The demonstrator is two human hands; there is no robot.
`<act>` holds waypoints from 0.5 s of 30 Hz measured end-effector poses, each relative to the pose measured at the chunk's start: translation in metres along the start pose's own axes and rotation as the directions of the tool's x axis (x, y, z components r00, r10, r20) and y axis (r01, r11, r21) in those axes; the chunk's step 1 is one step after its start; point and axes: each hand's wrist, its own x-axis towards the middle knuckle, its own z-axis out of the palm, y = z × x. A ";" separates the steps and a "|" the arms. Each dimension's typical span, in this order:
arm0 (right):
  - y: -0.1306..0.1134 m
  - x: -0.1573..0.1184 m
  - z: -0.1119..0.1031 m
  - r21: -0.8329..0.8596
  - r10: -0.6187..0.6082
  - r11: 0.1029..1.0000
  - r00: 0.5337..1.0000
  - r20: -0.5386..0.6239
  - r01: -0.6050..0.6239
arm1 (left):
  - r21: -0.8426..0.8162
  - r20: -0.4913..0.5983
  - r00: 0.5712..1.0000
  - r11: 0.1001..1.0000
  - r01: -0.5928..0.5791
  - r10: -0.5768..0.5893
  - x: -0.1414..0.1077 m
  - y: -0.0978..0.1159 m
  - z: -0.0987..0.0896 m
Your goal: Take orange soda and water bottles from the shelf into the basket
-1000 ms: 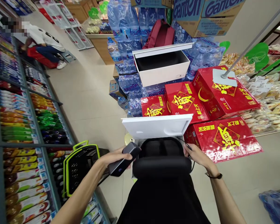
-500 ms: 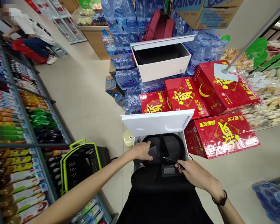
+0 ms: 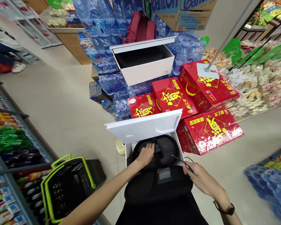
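An open black case (image 3: 166,150) lies inside a white box, whose white lid (image 3: 145,125) stands raised behind it. My left hand (image 3: 146,154) reaches into the left part of the case, its fingers bent over a small dark object (image 3: 157,148); whether it grips that object is hard to tell. At the right edge of the case, my right hand (image 3: 194,172) is closed on a thin black stick-like item (image 3: 188,167), whose tip points left over the case. The flap (image 3: 152,187) of the case folds toward me, with a clear pocket on it.
Red cartons (image 3: 213,128) stand right of and behind the box. Beyond them are an open white box (image 3: 147,68), water bottle packs (image 3: 100,53) and a red backpack (image 3: 140,28). A black-green basket (image 3: 67,187) and drink shelves are left; a seated person (image 3: 4,47) is far left.
The view has shifted right. My left hand has moved further over the small dark object, its fingers now closer together. My right hand still holds the thin item, slightly lower.
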 end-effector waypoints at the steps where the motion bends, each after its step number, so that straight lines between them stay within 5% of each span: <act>1: 0.004 -0.001 -0.001 0.027 0.006 1.000 1.000 -0.007 -0.006 | -0.002 0.007 1.000 1.000 0.011 -0.011 0.001 0.003 -0.003; 5: 0.014 -0.009 -0.008 0.107 0.005 0.994 0.998 -0.062 0.002 | -0.056 0.012 0.999 0.997 -0.043 0.044 0.006 0.034 -0.033; 9: 0.011 -0.028 -0.029 0.285 0.027 0.957 0.967 -0.252 0.047 | -0.235 -0.042 0.923 0.894 -0.382 0.383 -0.003 0.083 -0.075; 12: -0.002 -0.049 -0.055 0.366 0.001 0.906 0.862 -0.506 0.214 | -0.526 -0.091 0.833 0.684 -0.506 0.546 -0.018 0.117 -0.091; 15: -0.018 -0.062 -0.074 0.397 0.006 0.856 0.761 -0.649 0.332 | -0.676 -0.207 0.792 0.501 -0.541 0.575 -0.028 0.140 -0.096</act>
